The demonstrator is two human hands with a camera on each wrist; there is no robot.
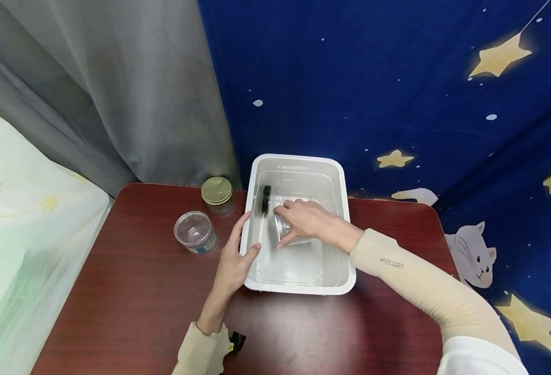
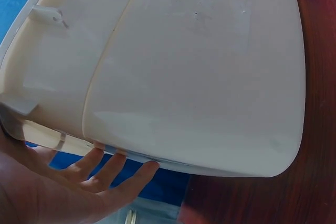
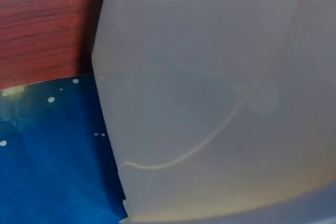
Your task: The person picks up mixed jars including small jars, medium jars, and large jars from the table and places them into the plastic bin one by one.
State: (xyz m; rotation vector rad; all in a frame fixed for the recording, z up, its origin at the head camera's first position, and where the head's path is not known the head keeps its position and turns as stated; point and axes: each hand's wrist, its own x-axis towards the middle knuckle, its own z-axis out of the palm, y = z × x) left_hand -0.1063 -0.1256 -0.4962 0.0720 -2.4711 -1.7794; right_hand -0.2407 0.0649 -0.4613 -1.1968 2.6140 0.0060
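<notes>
A white plastic basin (image 1: 303, 289) stands on the table. Inside it, my right hand (image 1: 303, 219) reaches down and grips a clear jar (image 1: 281, 227) lying on its side, rim facing left. Much of that jar is hidden under the fingers. Just beyond it lies a black round lid (image 1: 266, 200), seen edge-on, apparently on another clear jar partly covered by the hand. My left hand (image 1: 232, 265) rests against the basin's left side, thumb at the rim. In the left wrist view, its extended fingers (image 2: 131, 182) touch the outer wall. The right wrist view shows only the basin's outside (image 3: 199, 87).
Left of the basin stand a clear jar with a gold lid (image 1: 216, 190) and an open, lidless clear jar (image 1: 195, 232) with a label. The reddish-brown table (image 1: 139, 291) meets a grey curtain (image 1: 162, 104) and a blue starry curtain (image 1: 327, 94) behind.
</notes>
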